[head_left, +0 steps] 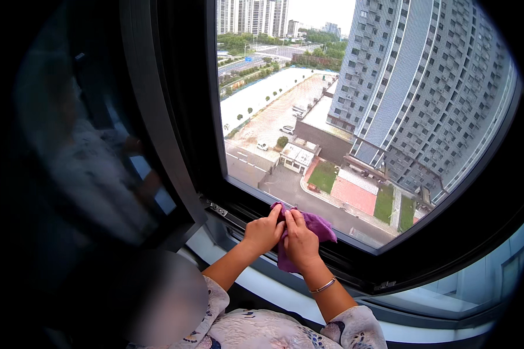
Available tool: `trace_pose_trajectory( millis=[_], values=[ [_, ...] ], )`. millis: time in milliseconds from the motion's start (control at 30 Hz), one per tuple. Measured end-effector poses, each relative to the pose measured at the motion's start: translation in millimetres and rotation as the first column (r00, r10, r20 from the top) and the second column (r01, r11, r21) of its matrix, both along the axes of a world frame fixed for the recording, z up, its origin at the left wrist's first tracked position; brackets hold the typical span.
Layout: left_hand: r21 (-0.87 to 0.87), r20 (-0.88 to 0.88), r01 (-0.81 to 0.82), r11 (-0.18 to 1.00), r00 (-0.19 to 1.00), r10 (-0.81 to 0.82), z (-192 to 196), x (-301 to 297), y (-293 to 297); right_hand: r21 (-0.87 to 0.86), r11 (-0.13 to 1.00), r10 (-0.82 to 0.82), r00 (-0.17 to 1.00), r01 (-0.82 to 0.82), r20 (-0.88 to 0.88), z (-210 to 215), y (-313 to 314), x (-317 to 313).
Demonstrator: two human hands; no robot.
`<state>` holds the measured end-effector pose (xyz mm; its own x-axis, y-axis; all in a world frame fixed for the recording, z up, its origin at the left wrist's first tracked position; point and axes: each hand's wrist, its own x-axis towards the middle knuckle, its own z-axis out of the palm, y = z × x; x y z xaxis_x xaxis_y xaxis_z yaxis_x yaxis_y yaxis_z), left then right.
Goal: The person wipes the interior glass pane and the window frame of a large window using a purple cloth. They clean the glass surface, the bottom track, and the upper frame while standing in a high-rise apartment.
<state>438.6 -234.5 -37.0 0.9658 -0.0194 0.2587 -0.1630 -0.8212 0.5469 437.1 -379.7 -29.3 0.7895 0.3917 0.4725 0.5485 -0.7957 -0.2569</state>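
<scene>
By the window frame (355, 269), the left hand (264, 234) and the right hand (301, 241) are grasping a bunched purple cloth (320, 227), the work seemingly being under way, though I'm not seeing how much is done or left.

Single fisheye view from the head, downward and forward, near left hand (262, 234) and right hand (302, 241).

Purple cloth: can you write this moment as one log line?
left hand: holds purple cloth; right hand: holds purple cloth; location: lower window frame
</scene>
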Motion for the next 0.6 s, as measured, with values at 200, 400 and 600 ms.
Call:
trace_pose_trajectory(
  millis=[200, 400, 600],
  values=[
    [-0.199, 0.300, -0.035, 0.979, 0.949, 0.095, -29.1, 22.1, -4.3, -0.018, 0.991, -0.135, 0.977, 0.134, -0.162, 26.8, -68.1, -31.0],
    [-0.360, 0.336, 0.019, 0.933, 0.936, 0.110, -10.9, 27.8, 14.1, 0.039, 0.957, -0.280, 0.951, 0.287, -0.133, 34.8, -120.0, -52.9],
    [-0.424, 0.323, -0.187, 0.886, 0.883, 0.341, 19.6, 45.7, 33.4, 0.097, 0.962, -0.245, 0.964, 0.255, -0.104, 25.0, -118.6, -66.1]
  ],
)
